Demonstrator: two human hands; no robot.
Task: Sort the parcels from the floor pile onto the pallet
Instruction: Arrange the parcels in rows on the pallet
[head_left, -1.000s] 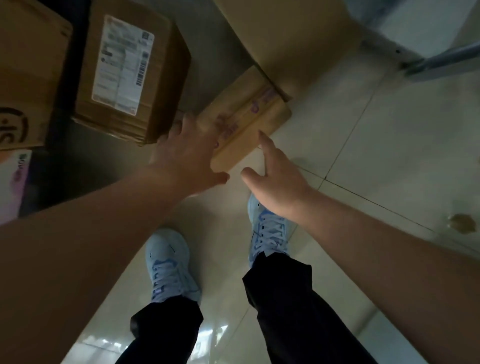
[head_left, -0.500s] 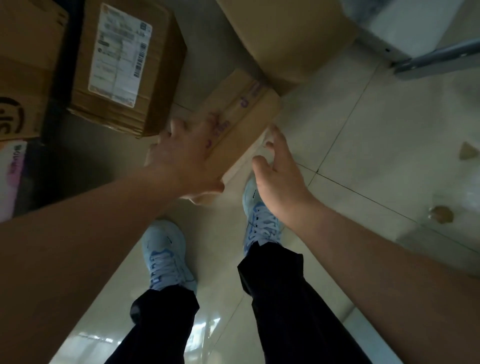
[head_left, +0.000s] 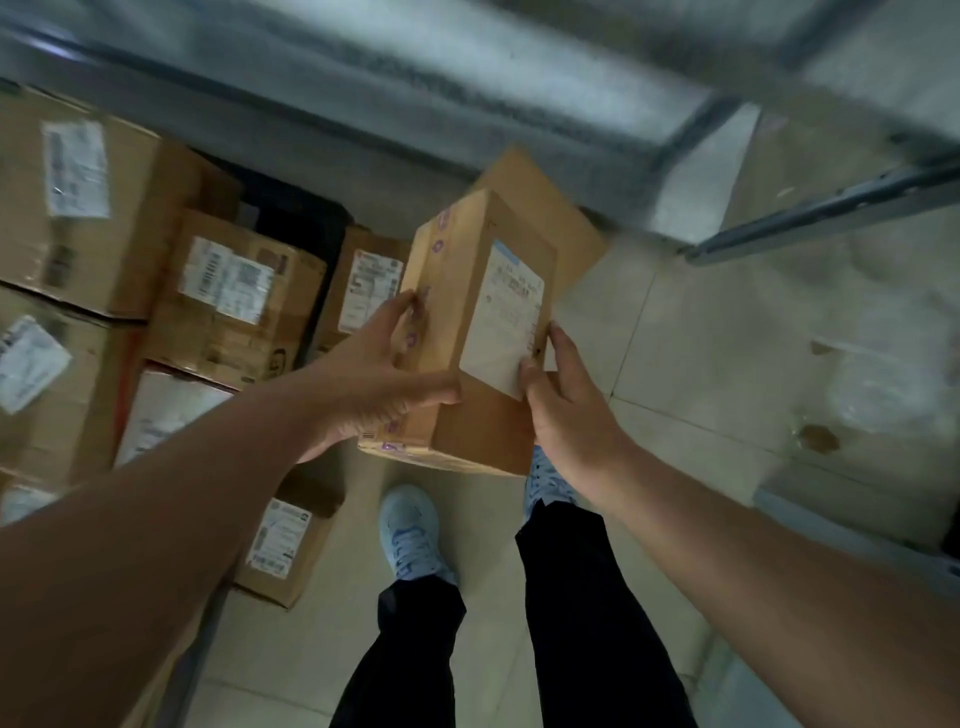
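Note:
A long brown cardboard parcel (head_left: 467, 291) with a white shipping label and purple-printed tape is held up in front of me, tilted, label facing me. My left hand (head_left: 382, 371) grips its left side, thumb on the front edge. My right hand (head_left: 566, 410) holds its lower right corner. Below and to the left lie several labelled cardboard parcels (head_left: 234, 291), packed side by side. Whether they rest on a pallet is hidden.
A larger plain carton (head_left: 561, 218) stands behind the held parcel. One small labelled box (head_left: 285, 540) lies on the tiled floor (head_left: 701, 338) by my left shoe. A grey metal rack frame (head_left: 831, 208) runs across the top and right.
Both hands have closed on the long parcel and lifted it off the floor, turning its label toward me. The view has swung up and left, bringing more parcels into sight.

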